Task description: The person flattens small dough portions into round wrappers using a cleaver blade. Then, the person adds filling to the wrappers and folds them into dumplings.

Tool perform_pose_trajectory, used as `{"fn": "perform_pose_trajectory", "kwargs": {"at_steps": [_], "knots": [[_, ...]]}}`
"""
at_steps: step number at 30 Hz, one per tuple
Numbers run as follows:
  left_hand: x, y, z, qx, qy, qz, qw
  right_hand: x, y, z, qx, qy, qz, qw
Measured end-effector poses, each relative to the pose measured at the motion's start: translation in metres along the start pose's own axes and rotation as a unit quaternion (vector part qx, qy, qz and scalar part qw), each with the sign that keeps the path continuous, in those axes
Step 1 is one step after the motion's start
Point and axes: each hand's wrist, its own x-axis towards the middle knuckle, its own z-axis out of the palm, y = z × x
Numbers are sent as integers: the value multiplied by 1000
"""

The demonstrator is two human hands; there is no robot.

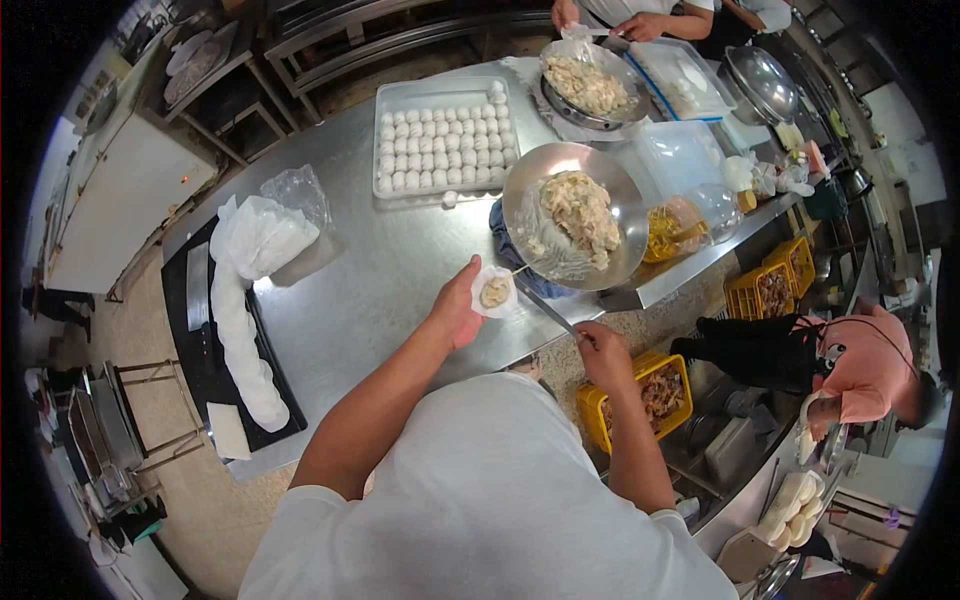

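Observation:
On my left hand [460, 308] lies a round white wrapper [506, 303] with a lump of pale filling [494, 292] at its middle. My right hand [604, 355] is closed on the handle of a flat metal spatula [548, 312], whose blade points toward the wrapper and the bowl. Just beyond both hands, a wide metal bowl [520, 190] holds a mound of the same pale filling, resting on a blue cloth [501, 228]. Farther back, a clear tray [378, 160] holds rows of white dumplings, and one dumpling [449, 199] sits outside by its edge.
At left, a black board [181, 345] carries a cleaver [197, 285] and a long white roll [236, 345]. A second filling bowl [637, 95] stands near a co-worker's hands [640, 25]. Jars [678, 228] stand right. Another person [870, 360] bends at far right, beyond yellow crates [688, 385].

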Motion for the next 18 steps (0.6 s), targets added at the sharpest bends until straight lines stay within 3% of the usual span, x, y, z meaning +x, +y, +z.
{"fn": "perform_pose_trajectory", "kwargs": {"at_steps": [3, 7, 9, 12, 16, 18], "knots": [[0, -1, -2, 8, -11, -2, 1000, -1, -17, 7, 99, 6, 75, 992], [-2, 2, -4, 4, -8, -8, 1000, -6, -26, 5, 153, 40, 21, 987], [-3, 3, -4, -25, -38, -3, 999, -9, -38, -7, 40, 8, -77, 996], [-4, 5, -5, -60, -67, -19, 996, -16, -59, -17, -58, 10, -85, 995], [-17, 10, 1, -83, -64, 4, 994, -18, -60, -36, -44, 0, -78, 996], [-26, 14, 8, -104, -43, 8, 994, -14, -61, -38, -2, 40, -104, 994]]}}
